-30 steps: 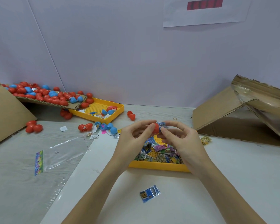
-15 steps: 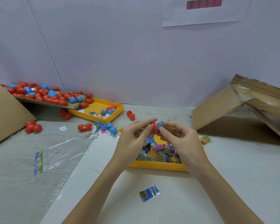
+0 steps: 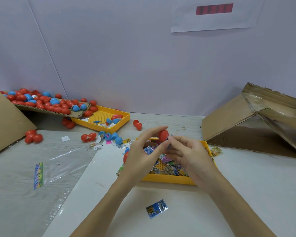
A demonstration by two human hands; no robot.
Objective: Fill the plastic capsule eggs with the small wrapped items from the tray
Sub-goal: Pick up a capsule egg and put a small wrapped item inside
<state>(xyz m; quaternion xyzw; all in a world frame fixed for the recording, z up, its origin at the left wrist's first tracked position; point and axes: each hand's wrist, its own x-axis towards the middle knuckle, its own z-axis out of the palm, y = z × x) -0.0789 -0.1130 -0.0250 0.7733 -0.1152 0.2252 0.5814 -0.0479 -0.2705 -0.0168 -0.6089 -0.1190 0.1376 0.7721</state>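
Observation:
My left hand [image 3: 140, 156] holds a red capsule egg [image 3: 163, 135] between thumb and fingertips above the yellow tray [image 3: 169, 179]. My right hand [image 3: 190, 156] meets it from the right, its fingertips pinching a small blue wrapped item [image 3: 169, 139] at the egg's edge; most of that item is hidden. The tray below both hands holds several small wrapped items [image 3: 171, 166]. One blue wrapped item [image 3: 156, 208] lies loose on the white sheet near me.
A second yellow tray [image 3: 102, 117] with egg halves stands at the back left, beside a cardboard flap [image 3: 58, 111] piled with red and blue eggs. Loose eggs [image 3: 32, 136] and a clear bag [image 3: 58, 165] lie left. A tilted cardboard box [image 3: 256, 117] stands right.
The wrapped item that stuck out beside the egg is now mostly hidden. The egg has turned in my left hand so its red shell faces me. Both hands stay above the tray.

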